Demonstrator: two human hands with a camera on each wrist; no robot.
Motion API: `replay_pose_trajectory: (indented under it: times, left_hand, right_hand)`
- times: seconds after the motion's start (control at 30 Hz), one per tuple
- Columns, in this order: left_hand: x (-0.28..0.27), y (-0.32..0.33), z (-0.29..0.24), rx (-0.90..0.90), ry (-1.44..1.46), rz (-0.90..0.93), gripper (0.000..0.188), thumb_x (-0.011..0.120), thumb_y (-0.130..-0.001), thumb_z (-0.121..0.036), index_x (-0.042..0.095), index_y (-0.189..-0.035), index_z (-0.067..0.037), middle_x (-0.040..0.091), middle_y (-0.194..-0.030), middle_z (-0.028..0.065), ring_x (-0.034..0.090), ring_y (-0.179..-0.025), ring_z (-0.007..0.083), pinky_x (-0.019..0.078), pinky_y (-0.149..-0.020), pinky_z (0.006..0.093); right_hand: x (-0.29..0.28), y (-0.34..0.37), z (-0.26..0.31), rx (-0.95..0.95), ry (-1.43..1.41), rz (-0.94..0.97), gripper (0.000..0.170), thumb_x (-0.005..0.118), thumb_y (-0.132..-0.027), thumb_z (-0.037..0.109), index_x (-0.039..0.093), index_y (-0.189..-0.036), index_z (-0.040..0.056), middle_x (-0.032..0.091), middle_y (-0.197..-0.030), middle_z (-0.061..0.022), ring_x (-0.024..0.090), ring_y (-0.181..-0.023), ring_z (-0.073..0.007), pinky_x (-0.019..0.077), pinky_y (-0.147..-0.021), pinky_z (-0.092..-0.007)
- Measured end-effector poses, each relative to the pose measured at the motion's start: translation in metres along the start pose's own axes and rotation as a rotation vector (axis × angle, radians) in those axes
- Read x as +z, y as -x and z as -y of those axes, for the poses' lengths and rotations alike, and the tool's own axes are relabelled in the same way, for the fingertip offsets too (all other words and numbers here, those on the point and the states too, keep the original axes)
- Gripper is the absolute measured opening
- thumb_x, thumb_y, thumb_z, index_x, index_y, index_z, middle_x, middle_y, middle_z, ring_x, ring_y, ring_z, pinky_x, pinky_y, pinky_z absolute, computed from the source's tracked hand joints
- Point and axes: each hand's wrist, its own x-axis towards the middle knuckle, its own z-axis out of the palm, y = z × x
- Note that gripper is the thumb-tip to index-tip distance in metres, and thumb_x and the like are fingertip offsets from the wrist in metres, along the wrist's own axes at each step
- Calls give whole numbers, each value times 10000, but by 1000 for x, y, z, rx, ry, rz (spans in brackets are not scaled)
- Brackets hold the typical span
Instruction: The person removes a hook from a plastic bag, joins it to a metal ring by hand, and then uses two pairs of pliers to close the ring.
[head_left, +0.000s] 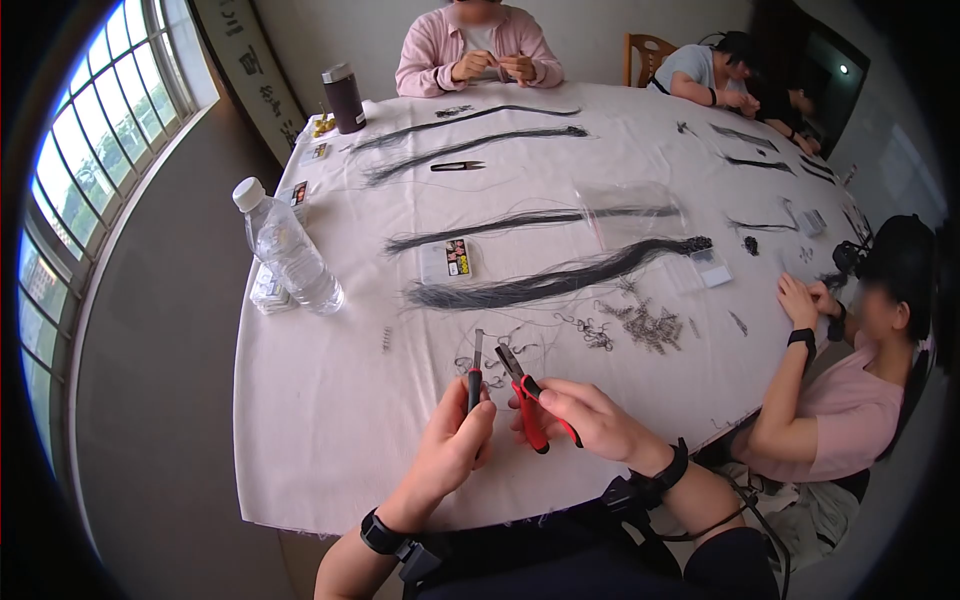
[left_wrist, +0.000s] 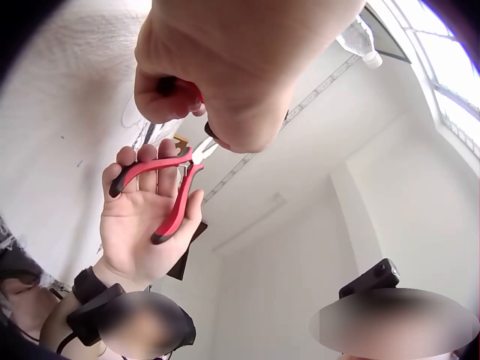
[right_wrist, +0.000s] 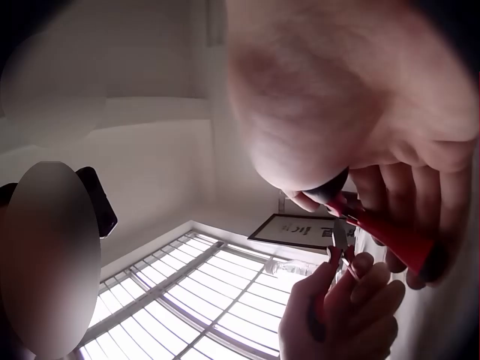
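From where I stand, the desk, draped in white cloth, spreads out ahead of the person. Over its near side the left hand grips slim metal pliers with black-and-red handles, long axis twelve to six; the right hand holds metal pliers with red-and-black handles, slanted eleven to five, handles spread between thumb and fingers. Their tips stand near each other, apart, and I'd judge the next move turns on that gap. A heap of small, dark, coiled metal pieces lies at two o'clock, nearer the right. Counting down: four long bundles of black strands around twelve, one clear plastic bottle with a white cap at ten, two pliers, coiled pieces too tangled to count.
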Motion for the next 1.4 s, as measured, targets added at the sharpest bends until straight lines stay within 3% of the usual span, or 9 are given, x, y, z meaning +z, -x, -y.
replay_pose_trajectory:
  times: [0.53,0.8,0.93,1.1,1.17,1.4]
  left_hand:
    - [1,2,-1,-19,4,13,80,466,-1000,-163,439,-1057,-114,403,-755,-41,335,-592,40,291,-468,211]
    - [1,1,1,-13,5,15,81,467,-1002,-168,439,-1056,-116,405,-757,-41,335,-588,42,292,-468,212]
    - [-2,-1,5,-16,41,24,139,522,-999,-201,442,-1037,-94,448,-727,-27,390,-523,56,339,-449,231]
    - [-4,-2,5,-42,106,47,147,510,-985,-204,446,-1055,-93,438,-712,-20,389,-540,66,337,-460,240]
    - [0,0,0,-83,136,28,156,491,-935,-167,456,-1079,-119,387,-777,-36,340,-613,54,271,-482,212]
    - [1,0,0,-86,137,34,149,490,-946,-177,460,-1080,-119,377,-778,-40,337,-614,53,267,-482,211]
  right_hand:
    - [7,-14,-3,-54,3,-67,347,396,-1059,263,594,-1071,-22,674,-940,-95,660,-830,-149,522,-748,-289]
    - [11,-16,-2,-39,-10,-113,328,371,-1062,276,558,-1076,7,612,-842,-46,606,-743,-118,491,-698,-270]
    - [9,-18,-6,-86,50,-87,376,334,-1059,322,547,-1084,13,610,-863,-72,614,-756,-151,485,-702,-283]
    - [12,-19,-5,-105,-8,-101,319,340,-1061,272,543,-1037,28,587,-817,-35,578,-708,-110,459,-668,-260]
    - [12,-19,-5,-108,-6,-98,320,338,-1061,271,543,-1037,27,586,-817,-36,579,-707,-112,459,-669,-262]
    - [11,-19,-6,-120,6,-98,326,329,-1059,271,541,-1037,24,585,-819,-41,585,-704,-118,463,-677,-268]
